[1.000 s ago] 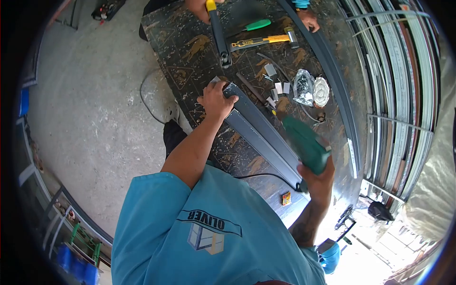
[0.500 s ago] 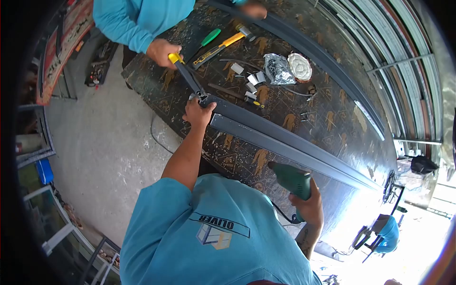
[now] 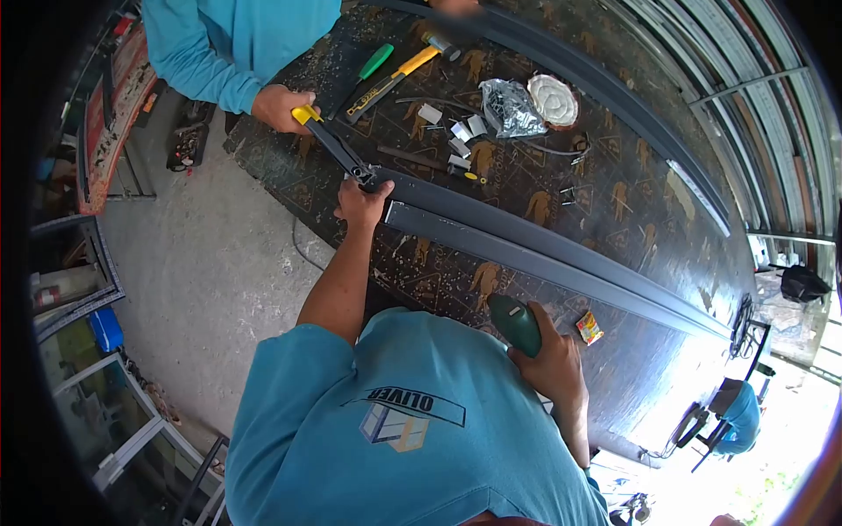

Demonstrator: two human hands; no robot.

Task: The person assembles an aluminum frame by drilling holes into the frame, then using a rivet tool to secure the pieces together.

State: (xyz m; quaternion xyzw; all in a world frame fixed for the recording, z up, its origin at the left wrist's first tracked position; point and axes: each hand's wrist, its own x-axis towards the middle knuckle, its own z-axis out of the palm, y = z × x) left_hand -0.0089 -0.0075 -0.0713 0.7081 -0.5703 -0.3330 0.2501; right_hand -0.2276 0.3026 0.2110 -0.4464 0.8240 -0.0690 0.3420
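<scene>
My left hand (image 3: 360, 203) grips the end of a dark metal profile (image 3: 491, 216) lying on the table, near a corner joint. My right hand (image 3: 554, 361) is wrapped round a green power tool (image 3: 516, 324) above the near side of the table. A lighter grey profile (image 3: 526, 261) lies alongside the dark one. Across the table, a co-worker's hand (image 3: 282, 109) holds a yellow-ended dark piece (image 3: 331, 143) that reaches the corner by my left hand. The co-worker's other hand (image 3: 454, 7) is blurred at the top edge.
On the dark table (image 3: 298, 188) lie a hammer (image 3: 417, 61), a green-handled tool (image 3: 375, 63), a plastic bag (image 3: 511, 110), a round white item (image 3: 553, 99), small white pieces (image 3: 460, 131) and a colourful packet (image 3: 589, 328). Another long profile (image 3: 596, 96) crosses the far side.
My right hand has drawn the green tool slightly left and closer to my body, turning it. The colourful packet now shows. The view has shifted a little.
</scene>
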